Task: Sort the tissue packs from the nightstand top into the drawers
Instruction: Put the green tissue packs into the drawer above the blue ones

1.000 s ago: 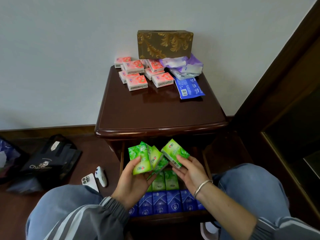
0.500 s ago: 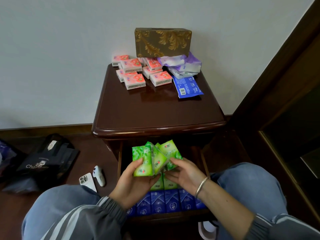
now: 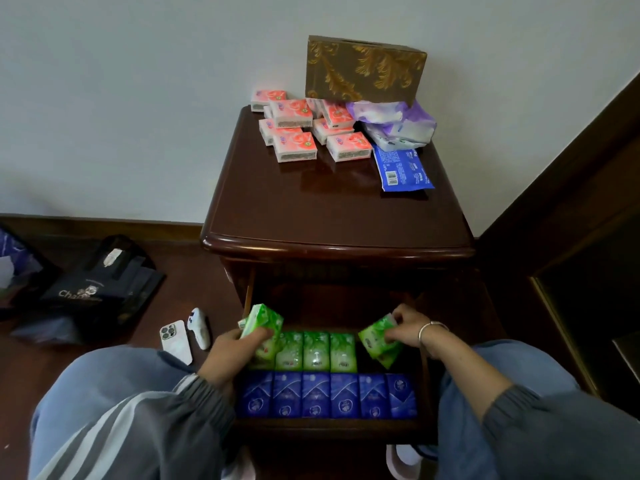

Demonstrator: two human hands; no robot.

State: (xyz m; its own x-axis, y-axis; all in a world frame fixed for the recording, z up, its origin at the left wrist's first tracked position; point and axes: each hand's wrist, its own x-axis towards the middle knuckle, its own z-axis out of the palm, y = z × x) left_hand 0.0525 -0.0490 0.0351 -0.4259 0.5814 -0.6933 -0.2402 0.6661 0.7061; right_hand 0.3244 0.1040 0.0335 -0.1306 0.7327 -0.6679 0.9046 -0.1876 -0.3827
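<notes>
Tissue packs are in both our hands. Our right hand pinches one green pack between thumb and curled fingers, holding it tilted over the dark gap at the right end of the green row in the open drawer. Our left hand has its fingers curled round a bunch of green packs at the row's left end; two or three, perhaps, since blur stops us counting. Nearer to us a blue row fills the drawer's front from side to side. Farther out, on the nightstand, pink packs, purple packs and a flat blue pack lie at the back, beside a gold-patterned tissue box, not yet sorted. We judge that we are filling out the green row. Next, the tilted pack needs turning upright and sliding into the gap, snug against its neighbour, and then we feed in the left hand's bunch one at a time.
</notes>
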